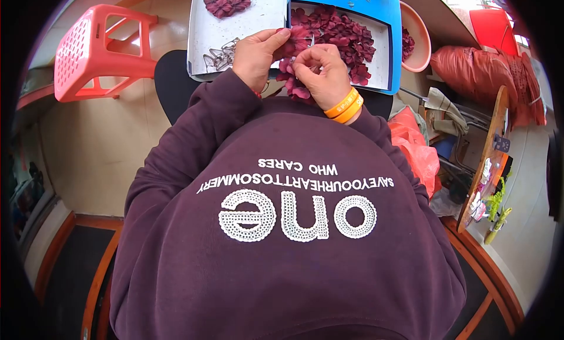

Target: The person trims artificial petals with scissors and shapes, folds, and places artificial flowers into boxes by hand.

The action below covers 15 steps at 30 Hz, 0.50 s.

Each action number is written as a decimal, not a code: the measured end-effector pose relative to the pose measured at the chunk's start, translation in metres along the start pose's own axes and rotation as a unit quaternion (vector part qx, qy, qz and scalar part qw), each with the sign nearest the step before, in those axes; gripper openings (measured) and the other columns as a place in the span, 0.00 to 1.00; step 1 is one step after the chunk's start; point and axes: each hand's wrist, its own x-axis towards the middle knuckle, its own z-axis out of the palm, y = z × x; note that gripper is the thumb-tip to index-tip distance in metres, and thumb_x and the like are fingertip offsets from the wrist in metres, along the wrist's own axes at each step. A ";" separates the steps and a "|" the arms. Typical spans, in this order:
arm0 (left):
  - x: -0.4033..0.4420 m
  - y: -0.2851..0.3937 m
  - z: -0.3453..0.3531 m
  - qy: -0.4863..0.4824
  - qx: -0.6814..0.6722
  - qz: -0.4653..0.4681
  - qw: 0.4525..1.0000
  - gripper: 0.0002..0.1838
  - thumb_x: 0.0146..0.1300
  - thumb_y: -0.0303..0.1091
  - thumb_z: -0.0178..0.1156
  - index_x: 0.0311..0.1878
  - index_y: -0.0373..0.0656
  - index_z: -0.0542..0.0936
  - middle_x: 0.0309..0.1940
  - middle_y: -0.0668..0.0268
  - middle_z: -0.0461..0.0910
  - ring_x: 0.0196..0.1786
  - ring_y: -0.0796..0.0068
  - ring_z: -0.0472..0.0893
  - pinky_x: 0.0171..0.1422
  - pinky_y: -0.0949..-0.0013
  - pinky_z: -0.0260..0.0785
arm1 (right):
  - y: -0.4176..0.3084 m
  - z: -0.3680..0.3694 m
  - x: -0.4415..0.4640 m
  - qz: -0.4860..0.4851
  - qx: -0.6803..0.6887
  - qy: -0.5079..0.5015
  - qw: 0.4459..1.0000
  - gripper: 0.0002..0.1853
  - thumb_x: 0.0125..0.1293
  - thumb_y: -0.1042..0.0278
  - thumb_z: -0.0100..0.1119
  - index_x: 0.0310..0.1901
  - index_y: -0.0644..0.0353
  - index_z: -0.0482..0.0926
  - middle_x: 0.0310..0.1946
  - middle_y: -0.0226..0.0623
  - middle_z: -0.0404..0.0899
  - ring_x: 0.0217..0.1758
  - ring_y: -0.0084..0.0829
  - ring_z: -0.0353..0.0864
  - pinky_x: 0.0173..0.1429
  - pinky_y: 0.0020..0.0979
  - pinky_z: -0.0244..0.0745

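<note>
My left hand (256, 57) pinches a dark red artificial flower petal (295, 41) between thumb and fingers, above the front of a blue tray. Close beside it, my right hand (324, 76) is closed with its fingertips together; what they pinch is too small to make out. More dark red petals (298, 90) hang or lie just below the two hands. A heap of loose petals (343, 37) fills the tray's right compartment. In the left compartment (202, 34) lie a small petal cluster (227, 4) and several thin metal wire pieces (221, 56).
A pink plastic stool (79, 55) stands at the left. To the tray's right are a pink basin (420, 43) with petals in it, filled red sacks (479, 73) and a red plastic bag (414, 149). A wooden-edged board (483, 164) leans farther right.
</note>
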 end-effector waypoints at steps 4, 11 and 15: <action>-0.004 -0.004 -0.003 -0.006 0.021 0.012 1.000 0.09 0.60 0.30 0.57 0.41 0.37 0.80 0.27 0.66 0.79 0.26 0.82 0.74 0.29 0.84 0.66 | -0.010 -0.001 0.005 -0.011 0.004 0.038 0.999 0.02 0.50 0.76 0.58 0.27 0.61 0.77 0.33 0.32 0.70 0.26 0.18 0.65 0.29 0.16 0.61; -0.012 -0.007 0.002 -0.013 0.070 0.070 0.995 0.08 0.60 0.30 0.57 0.40 0.37 0.80 0.25 0.68 0.78 0.24 0.84 0.71 0.26 0.85 0.63 | -0.010 -0.003 0.008 0.039 0.053 0.031 0.997 0.02 0.50 0.76 0.57 0.27 0.62 0.77 0.25 0.28 0.73 0.23 0.16 0.64 0.28 0.15 0.62; -0.012 -0.009 0.001 -0.001 0.084 0.081 0.993 0.09 0.57 0.29 0.60 0.40 0.37 0.81 0.29 0.67 0.80 0.29 0.85 0.74 0.33 0.84 0.67 | -0.016 -0.002 0.008 0.034 0.064 0.059 0.996 0.02 0.51 0.77 0.56 0.28 0.63 0.77 0.20 0.26 0.73 0.21 0.16 0.63 0.27 0.15 0.62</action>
